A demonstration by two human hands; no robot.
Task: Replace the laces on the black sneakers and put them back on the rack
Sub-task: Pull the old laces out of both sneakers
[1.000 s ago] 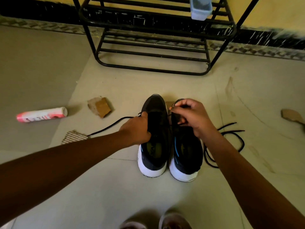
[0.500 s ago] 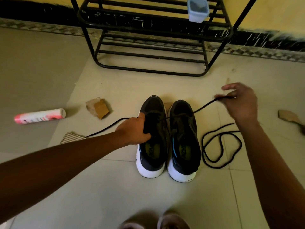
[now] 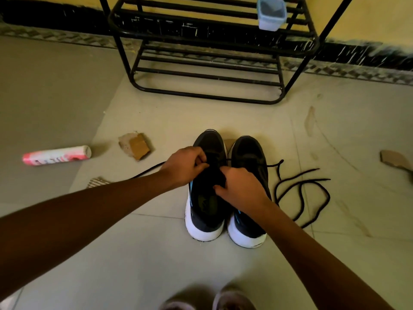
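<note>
Two black sneakers with white soles stand side by side on the floor, toes toward the rack: the left sneaker (image 3: 206,211) and the right sneaker (image 3: 249,153). My left hand (image 3: 185,166) pinches the black lace at the left sneaker's eyelets. My right hand (image 3: 240,186) grips that sneaker's tongue. A black lace (image 3: 301,193) lies in loose loops on the floor to the right, one end crossing the right sneaker. Another lace end (image 3: 145,172) trails left behind my left forearm. The black metal shoe rack (image 3: 201,43) stands against the wall beyond.
A pale blue plastic cup (image 3: 271,13) sits on the rack's shelf. On the floor to the left lie a pink and white spray can (image 3: 57,155) and cardboard scraps (image 3: 136,145). Another scrap (image 3: 394,161) lies far right. My feet (image 3: 210,302) show at the bottom edge.
My right hand pulled the lace out to the right, then came back to the left sneaker's tongue. My left hand moved from gripping the sneaker's side to pinching the lace.
</note>
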